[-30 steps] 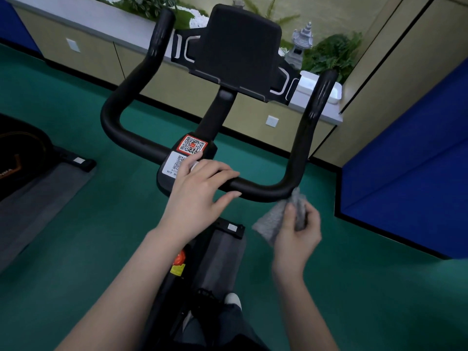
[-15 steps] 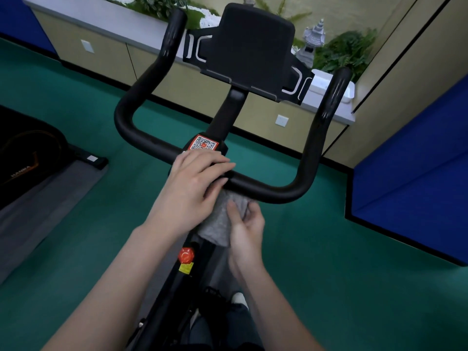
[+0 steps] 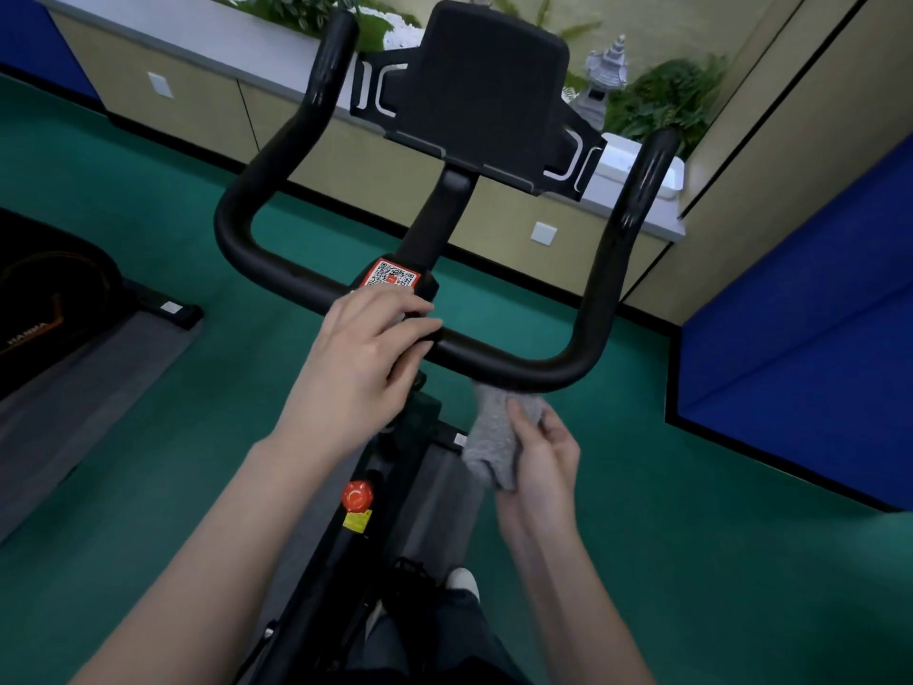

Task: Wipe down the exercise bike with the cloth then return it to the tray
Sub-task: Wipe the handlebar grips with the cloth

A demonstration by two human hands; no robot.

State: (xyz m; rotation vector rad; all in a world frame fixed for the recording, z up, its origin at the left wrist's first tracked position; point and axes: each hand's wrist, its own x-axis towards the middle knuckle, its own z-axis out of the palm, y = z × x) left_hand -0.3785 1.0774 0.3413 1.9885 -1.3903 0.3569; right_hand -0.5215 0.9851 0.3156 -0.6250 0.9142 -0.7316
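— Which grip has the cloth [image 3: 494, 437]?
— Right grip [image 3: 538, 457], fingers curled round it, pressing it against the underside of the handlebar [image 3: 518, 360] near its right bend. Left grip [image 3: 365, 353] rests on the bar's middle, fingers nearly straight, holding nothing, beside the QR sticker [image 3: 393, 276].

The right hand [image 3: 538, 457] is motion-blurred, and its fingers cover part of the cloth [image 3: 494, 447]. Above those fingertips the cloth's top edge seems tucked under the handlebar [image 3: 518, 360]. The left hand's [image 3: 360, 358] fingers hide the handlebar's middle. Both forearms [image 3: 207, 561] run off the bottom edge.
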